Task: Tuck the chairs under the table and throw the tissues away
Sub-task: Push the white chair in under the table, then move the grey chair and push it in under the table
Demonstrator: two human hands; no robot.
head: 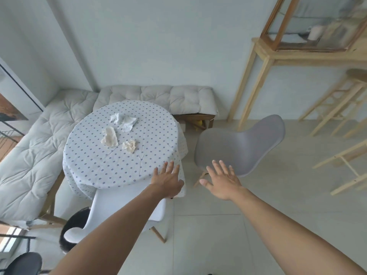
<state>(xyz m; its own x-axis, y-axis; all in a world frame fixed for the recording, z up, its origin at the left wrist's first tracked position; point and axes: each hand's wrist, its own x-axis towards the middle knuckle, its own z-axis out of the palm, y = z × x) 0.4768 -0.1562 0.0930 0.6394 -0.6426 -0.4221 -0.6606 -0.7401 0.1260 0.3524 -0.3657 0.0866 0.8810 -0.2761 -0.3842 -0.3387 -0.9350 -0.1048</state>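
Observation:
A round table (103,167) with a dotted white cloth stands at centre left. Crumpled tissues lie on it: a white one (124,121) at the back and two beige ones (109,136) (130,145) nearer me. A grey chair (242,145) stands right of the table, apart from it, its seat facing the table. A white chair (119,203) sits at the table's near edge, its seat partly under the cloth. My left hand (167,180) hovers flat over the table's near right edge, fingers apart. My right hand (223,180) is spread open just in front of the grey chair's seat.
A cushioned corner bench (39,139) wraps the table's left and back sides. A tall wooden console (268,54) with a glass cabinet and wooden stools (347,155) stand at the right. A black and white stool (73,231) sits by the white chair. Pale tiled floor lies in front.

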